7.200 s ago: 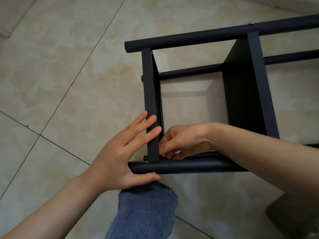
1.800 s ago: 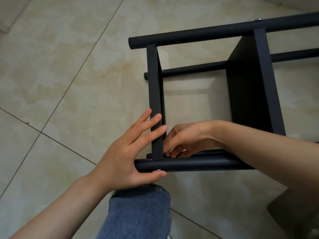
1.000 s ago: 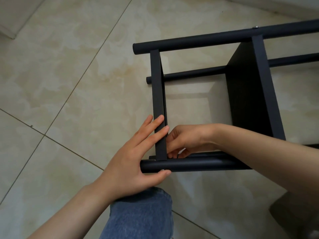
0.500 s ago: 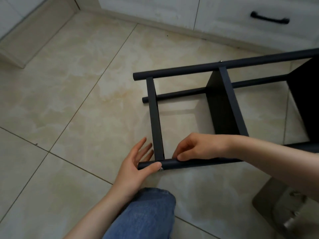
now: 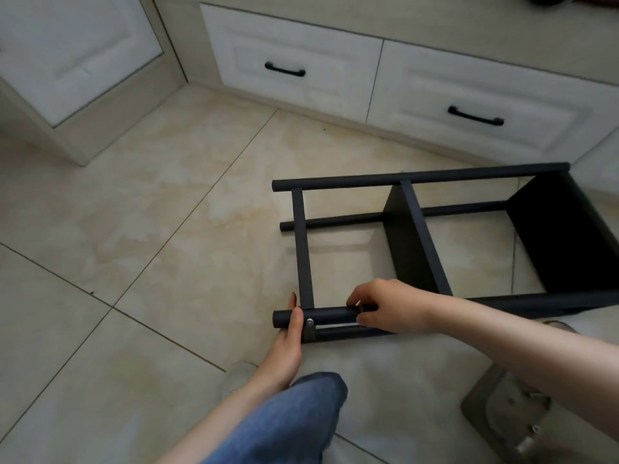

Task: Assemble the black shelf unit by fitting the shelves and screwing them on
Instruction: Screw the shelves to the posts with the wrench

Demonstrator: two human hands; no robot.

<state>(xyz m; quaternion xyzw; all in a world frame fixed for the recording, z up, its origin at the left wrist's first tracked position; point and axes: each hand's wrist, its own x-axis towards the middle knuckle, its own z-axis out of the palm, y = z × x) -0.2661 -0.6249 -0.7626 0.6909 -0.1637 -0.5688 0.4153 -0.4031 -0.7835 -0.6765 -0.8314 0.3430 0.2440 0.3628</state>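
The black shelf unit (image 5: 426, 242) lies on its side on the tiled floor (image 5: 160, 236), in front of white drawers (image 5: 335, 82). The left hand (image 5: 288, 334) grips the very end of the near pole (image 5: 331, 315): the thumb is laid over the top and the fingers go round behind it, one tip showing past the pole. A silver screw (image 5: 310, 321) sits just beside that thumb, where the end shelf (image 5: 302, 249) meets the pole. Further along, the right hand (image 5: 390, 309) has its fingers curled over the same pole, thumb underneath (a firm wrap, not a pinch). A denim knee (image 5: 288, 420) is below the left wrist.
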